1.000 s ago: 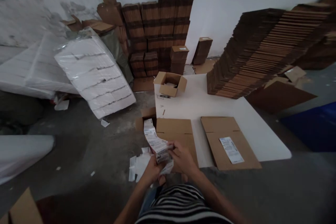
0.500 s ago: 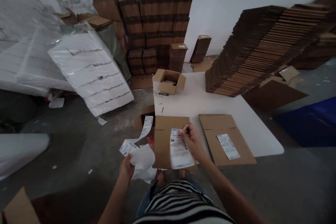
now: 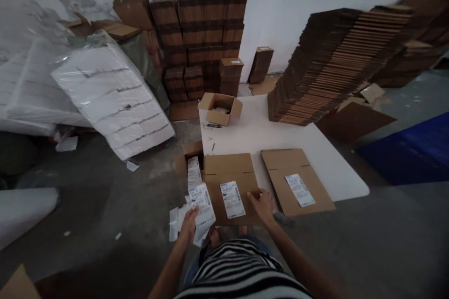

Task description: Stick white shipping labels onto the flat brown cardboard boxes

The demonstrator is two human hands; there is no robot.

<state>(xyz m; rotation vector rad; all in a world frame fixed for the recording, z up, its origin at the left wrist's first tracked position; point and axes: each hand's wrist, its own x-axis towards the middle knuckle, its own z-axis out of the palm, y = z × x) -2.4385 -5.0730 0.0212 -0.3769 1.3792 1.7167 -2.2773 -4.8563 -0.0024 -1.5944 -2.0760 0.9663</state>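
A flattened cardboard carton lies in front of me at the near edge of the white table, with a printed shipping label flat on its face. At the carton's right side is my right hand, thumb and fingers apart, touching or just above the cardboard. My left hand pinches a strip of printed labels beside the carton's left edge. That strip runs up into an open box, and crumpled white backing paper hangs below it. On the right rests a second flattened carton bearing a label.
An open small box and a dark pen-like tool are on the white table. A tall leaning stack of flat cartons stands at its back right. Wrapped white bundles lean at left; a blue object sits right.
The label that my right hand held is now flat on the near carton, and that hand has let go and moved down and right. My left hand has brought the label strip rightward, closer to the carton.
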